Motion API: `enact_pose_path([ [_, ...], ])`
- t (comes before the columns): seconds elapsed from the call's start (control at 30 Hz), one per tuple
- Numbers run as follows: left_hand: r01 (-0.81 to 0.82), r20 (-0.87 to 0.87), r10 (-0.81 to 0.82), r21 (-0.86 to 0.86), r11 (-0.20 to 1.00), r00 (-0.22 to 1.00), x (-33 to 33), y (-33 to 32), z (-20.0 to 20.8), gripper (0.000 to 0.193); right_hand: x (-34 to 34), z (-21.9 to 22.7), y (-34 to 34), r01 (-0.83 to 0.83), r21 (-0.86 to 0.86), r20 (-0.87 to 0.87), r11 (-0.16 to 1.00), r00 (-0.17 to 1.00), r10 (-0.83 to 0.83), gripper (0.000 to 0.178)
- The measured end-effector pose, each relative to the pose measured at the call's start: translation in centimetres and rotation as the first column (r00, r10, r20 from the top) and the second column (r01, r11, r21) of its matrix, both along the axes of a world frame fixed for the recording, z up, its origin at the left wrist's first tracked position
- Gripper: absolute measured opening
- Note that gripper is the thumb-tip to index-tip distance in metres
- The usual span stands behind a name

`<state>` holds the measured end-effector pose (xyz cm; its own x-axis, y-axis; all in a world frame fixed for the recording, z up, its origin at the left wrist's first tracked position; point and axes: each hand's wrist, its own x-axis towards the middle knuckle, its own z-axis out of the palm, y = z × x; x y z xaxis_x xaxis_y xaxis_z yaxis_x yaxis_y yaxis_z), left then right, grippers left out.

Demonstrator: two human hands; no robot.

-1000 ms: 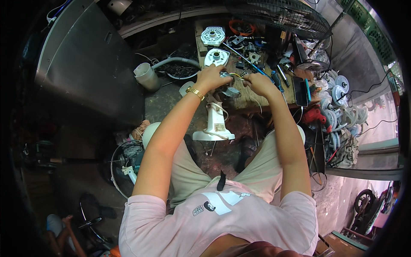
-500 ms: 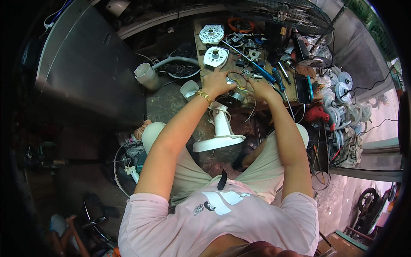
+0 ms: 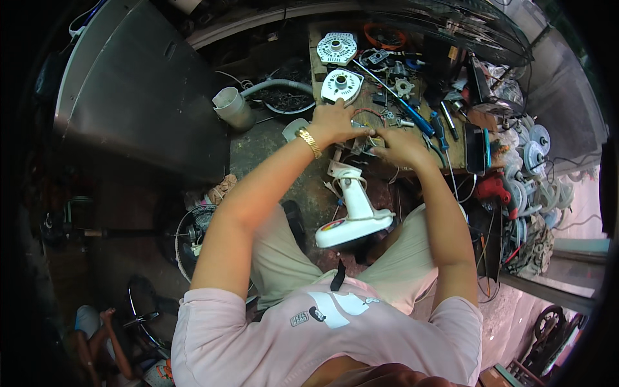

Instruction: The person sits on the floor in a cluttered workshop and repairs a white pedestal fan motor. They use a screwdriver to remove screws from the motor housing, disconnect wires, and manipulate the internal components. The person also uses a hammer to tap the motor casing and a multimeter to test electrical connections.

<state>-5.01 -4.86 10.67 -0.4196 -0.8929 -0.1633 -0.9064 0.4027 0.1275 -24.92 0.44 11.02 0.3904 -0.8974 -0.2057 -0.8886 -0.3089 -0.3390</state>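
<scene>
Both my hands meet at the near edge of the workbench, over a small metal fan motor (image 3: 373,143) with thin wires about it. My left hand (image 3: 335,122), gold bracelet at its wrist, reaches in from the left with fingers closed on the motor's upper side. From the right, my right hand (image 3: 401,148) grips it with thumb and fingers; the fingertips of both hands almost touch and partly hide it. Below, a white fan stand (image 3: 356,193) hangs tilted between my knees, its round base toward me. Two white vented motor covers (image 3: 342,85) lie just beyond my left hand.
On the wooden bench (image 3: 367,103) lie screwdrivers (image 3: 440,131), small metal parts and a phone (image 3: 475,149). A dark fan grille (image 3: 464,39) stands behind. A red power tool (image 3: 495,188) and fan parts crowd the right; a pale container (image 3: 232,108) stands left.
My view has shifted, so the bench sits further right. My hands have drawn closer together over the motor. The fan stand has turned, showing coloured marking on its base.
</scene>
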Motion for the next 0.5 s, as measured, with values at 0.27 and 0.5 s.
enact_pose_path([
  [0.27,0.107,-0.198,-0.178,-0.324,0.94,0.964,4.2,-12.1,4.6,0.064,3.0,3.1,-5.5,-0.239,-0.179,0.324,0.954,0.901,0.287,0.026],
  [0.5,-0.059,-0.467,-0.165,-0.428,0.902,0.868,3.4,-17.2,7.7,0.03,6.1,4.3,-9.7,-0.234,-0.068,0.494,0.97,0.837,0.236,0.02],
])
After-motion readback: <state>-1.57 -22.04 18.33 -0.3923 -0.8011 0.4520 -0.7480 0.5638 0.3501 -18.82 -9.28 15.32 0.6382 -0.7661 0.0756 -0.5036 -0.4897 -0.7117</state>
